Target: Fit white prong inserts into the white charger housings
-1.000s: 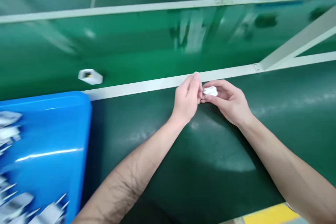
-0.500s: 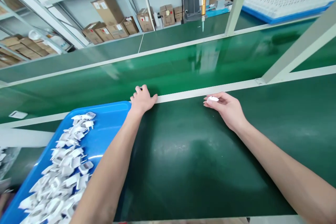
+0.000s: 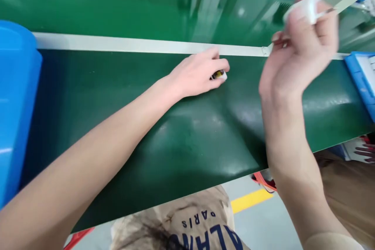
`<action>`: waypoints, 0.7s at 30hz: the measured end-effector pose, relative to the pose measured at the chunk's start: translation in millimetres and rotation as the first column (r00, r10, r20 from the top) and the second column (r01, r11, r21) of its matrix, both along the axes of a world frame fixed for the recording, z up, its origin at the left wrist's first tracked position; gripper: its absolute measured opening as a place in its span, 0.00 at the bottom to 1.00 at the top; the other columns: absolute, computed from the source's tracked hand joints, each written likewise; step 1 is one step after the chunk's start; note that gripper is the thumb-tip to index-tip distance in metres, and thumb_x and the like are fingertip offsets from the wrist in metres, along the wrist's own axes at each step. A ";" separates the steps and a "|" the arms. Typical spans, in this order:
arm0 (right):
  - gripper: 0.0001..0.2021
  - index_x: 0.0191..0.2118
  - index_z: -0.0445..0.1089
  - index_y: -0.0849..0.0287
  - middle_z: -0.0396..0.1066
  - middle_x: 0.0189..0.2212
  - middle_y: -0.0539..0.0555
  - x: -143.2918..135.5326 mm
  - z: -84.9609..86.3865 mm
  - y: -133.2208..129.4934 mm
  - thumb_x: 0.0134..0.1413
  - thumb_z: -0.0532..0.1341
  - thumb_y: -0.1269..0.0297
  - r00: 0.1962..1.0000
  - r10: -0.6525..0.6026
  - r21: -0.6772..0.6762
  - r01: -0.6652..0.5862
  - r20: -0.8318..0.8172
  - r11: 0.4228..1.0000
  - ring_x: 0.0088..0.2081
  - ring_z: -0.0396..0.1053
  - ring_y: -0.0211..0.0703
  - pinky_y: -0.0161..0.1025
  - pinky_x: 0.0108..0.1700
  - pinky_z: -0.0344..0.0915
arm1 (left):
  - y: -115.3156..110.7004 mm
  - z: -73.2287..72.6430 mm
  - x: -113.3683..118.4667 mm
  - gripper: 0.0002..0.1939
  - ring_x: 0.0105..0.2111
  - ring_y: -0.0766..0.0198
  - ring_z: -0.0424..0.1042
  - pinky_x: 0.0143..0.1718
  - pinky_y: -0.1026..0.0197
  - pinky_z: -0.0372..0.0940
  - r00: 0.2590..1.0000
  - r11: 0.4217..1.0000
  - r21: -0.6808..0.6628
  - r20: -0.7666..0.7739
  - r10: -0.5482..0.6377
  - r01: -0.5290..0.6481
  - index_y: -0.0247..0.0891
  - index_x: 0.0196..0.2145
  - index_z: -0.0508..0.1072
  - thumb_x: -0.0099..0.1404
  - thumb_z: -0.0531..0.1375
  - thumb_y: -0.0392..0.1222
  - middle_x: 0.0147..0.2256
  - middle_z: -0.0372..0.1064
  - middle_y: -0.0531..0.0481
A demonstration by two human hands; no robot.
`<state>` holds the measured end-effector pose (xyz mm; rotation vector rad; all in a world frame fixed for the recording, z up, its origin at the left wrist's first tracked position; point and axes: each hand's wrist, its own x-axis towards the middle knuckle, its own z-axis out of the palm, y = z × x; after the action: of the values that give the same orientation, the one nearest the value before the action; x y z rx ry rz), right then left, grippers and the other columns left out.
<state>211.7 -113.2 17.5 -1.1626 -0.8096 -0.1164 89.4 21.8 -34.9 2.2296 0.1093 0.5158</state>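
Since half a second ago my left hand (image 3: pixel 199 74) has left the blue tray's (image 3: pixel 17 97) corner and now lies out on the dark green worktop (image 3: pixel 187 140), its grip pinched on a small white part (image 3: pixel 219 75) with a yellowish spot, pressed against the surface just below the pale rail (image 3: pixel 131 44). My right hand (image 3: pixel 301 47) has lifted off the worktop and is raised and blurred, its grip closed on a second white piece (image 3: pixel 307 8) at the fingertips; I cannot make out its shape. Beyond the rail runs the glossy green belt (image 3: pixel 117 4). Another blue tray (image 3: pixel 361 78) shows at the right edge. Below the worktop's near edge I see my shirt (image 3: pixel 202 226), printed with upside-down letters "PARIS" and larger ones partly cut off, beside a yellow floor line (image 3: pixel 249 200).
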 end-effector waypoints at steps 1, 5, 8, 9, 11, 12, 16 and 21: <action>0.06 0.33 0.76 0.51 0.75 0.41 0.46 -1.7 4.3 -4.0 0.59 0.65 0.69 0.998 -0.015 -0.038 0.018 0.067 0.999 0.40 0.73 0.41 0.36 0.36 0.66 | -5.8 -6.1 5.1 0.10 0.38 0.57 0.70 0.44 0.57 0.61 1.000 0.998 -0.060 0.005 -0.012 0.013 0.40 0.37 0.76 0.56 0.67 0.40 0.37 0.66 0.48; 0.03 0.34 0.75 0.47 0.72 0.41 0.46 -9.8 -7.7 -13.3 0.59 0.68 0.63 0.980 0.088 -0.256 -0.040 0.178 0.966 0.48 0.74 0.50 0.42 0.42 0.70 | -15.2 -18.5 14.1 0.08 0.42 0.54 0.71 0.44 0.58 0.62 1.000 0.972 -0.233 -0.002 0.021 -0.021 0.39 0.33 0.72 0.56 0.67 0.36 0.31 0.65 0.50; 0.07 0.32 0.73 0.51 0.72 0.34 0.49 -13.4 -23.5 -16.2 0.54 0.72 0.64 0.977 0.133 -0.255 -0.087 0.169 0.963 0.43 0.74 0.48 0.45 0.49 0.71 | -16.3 -0.2 9.5 0.09 0.47 0.51 0.71 0.47 0.56 0.62 0.995 0.975 -0.218 -0.088 -0.056 0.036 0.38 0.33 0.71 0.55 0.67 0.34 0.32 0.65 0.51; 0.08 0.32 0.72 0.52 0.72 0.34 0.49 -14.6 -24.7 -17.7 0.55 0.71 0.64 0.976 0.146 -0.284 -0.096 0.161 0.954 0.43 0.74 0.47 0.45 0.51 0.71 | -16.3 9.9 7.2 0.10 0.49 0.49 0.70 0.49 0.54 0.62 0.987 0.983 -0.168 -0.125 -0.098 0.076 0.38 0.35 0.72 0.55 0.67 0.34 0.34 0.66 0.50; 0.06 0.34 0.70 0.52 0.73 0.37 0.50 -16.6 -19.8 -21.7 0.60 0.68 0.64 0.969 0.196 -0.406 -0.120 0.151 0.906 0.46 0.73 0.46 0.44 0.52 0.70 | -16.4 30.6 2.9 0.12 0.52 0.46 0.67 0.53 0.50 0.60 0.970 0.988 -0.069 -0.194 -0.149 0.138 0.37 0.38 0.72 0.56 0.67 0.35 0.38 0.66 0.49; 0.05 0.35 0.70 0.51 0.73 0.39 0.50 -17.2 -15.1 -23.9 0.62 0.66 0.63 0.959 0.238 -0.483 -0.138 0.151 0.865 0.47 0.72 0.45 0.43 0.53 0.70 | -16.9 39.5 0.9 0.11 0.53 0.45 0.66 0.54 0.48 0.60 0.963 0.988 -0.063 -0.221 -0.151 0.141 0.36 0.39 0.73 0.56 0.66 0.35 0.39 0.66 0.49; 0.03 0.40 0.69 0.48 0.74 0.43 0.48 -19.7 -3.3 -32.0 0.64 0.64 0.60 0.927 0.360 -0.611 -0.228 0.101 0.758 0.43 0.71 0.44 0.44 0.50 0.71 | -23.7 59.2 -7.2 0.03 0.53 0.49 0.68 0.47 0.56 0.65 0.952 0.927 -0.370 -0.300 -0.054 -0.064 0.36 0.31 0.71 0.64 0.61 0.35 0.33 0.63 0.50; 0.05 0.37 0.69 0.45 0.74 0.42 0.47 -27.2 -11.2 -38.7 0.61 0.65 0.56 0.966 0.238 -0.548 -0.254 -0.102 0.797 0.38 0.72 0.46 0.43 0.39 0.73 | -29.8 60.7 -14.8 0.12 0.43 0.57 0.72 0.37 0.62 0.65 0.954 0.821 -0.534 -0.296 0.040 -0.200 0.37 0.26 0.65 0.67 0.61 0.39 0.28 0.62 0.50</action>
<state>184.5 -151.9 6.3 -1.5891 -0.9993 0.3823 74.6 -8.0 25.7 1.6999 0.4901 0.1964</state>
